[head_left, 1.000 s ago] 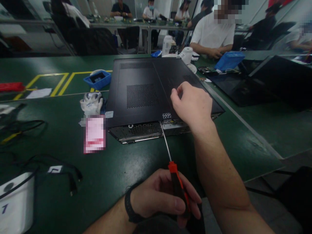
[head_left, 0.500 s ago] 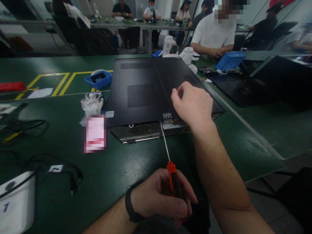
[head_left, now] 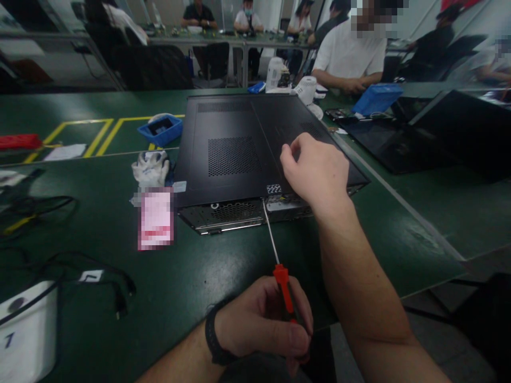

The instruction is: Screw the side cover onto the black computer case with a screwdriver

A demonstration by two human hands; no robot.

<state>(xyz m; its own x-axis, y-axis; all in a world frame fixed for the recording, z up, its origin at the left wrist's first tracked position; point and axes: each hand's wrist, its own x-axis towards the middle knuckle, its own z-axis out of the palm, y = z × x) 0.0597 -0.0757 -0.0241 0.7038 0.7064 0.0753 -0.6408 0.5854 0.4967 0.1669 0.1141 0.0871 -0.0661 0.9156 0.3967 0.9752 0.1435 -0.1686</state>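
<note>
A black computer case (head_left: 235,127) lies flat, its metal rear panel turned towards me. My left hand (head_left: 265,324), with a black band at the wrist, is closed round the handle of a screwdriver (head_left: 284,284) that is red and dark. The thin shaft runs up to the rear panel, its tip at the edge just under the top cover, near a small patterned label (head_left: 274,189). A screw at the tip is too small to make out. On the right part of the cover rests my right hand (head_left: 317,167), loosely curled, its fingertips partly hidden; nothing shows in it.
Left of the case are white gloves (head_left: 151,169), a pink packet (head_left: 156,218) and a blue tray (head_left: 162,130). Black cables (head_left: 99,266) and a white box (head_left: 30,330) lie nearer left. Laptop parts (head_left: 399,143) occupy the right; a person in white (head_left: 351,58) sits opposite.
The screwdriver handle has turned in my left hand, showing more red, and the fingers have curled in closer round it. My right hand and the case stay in place.
</note>
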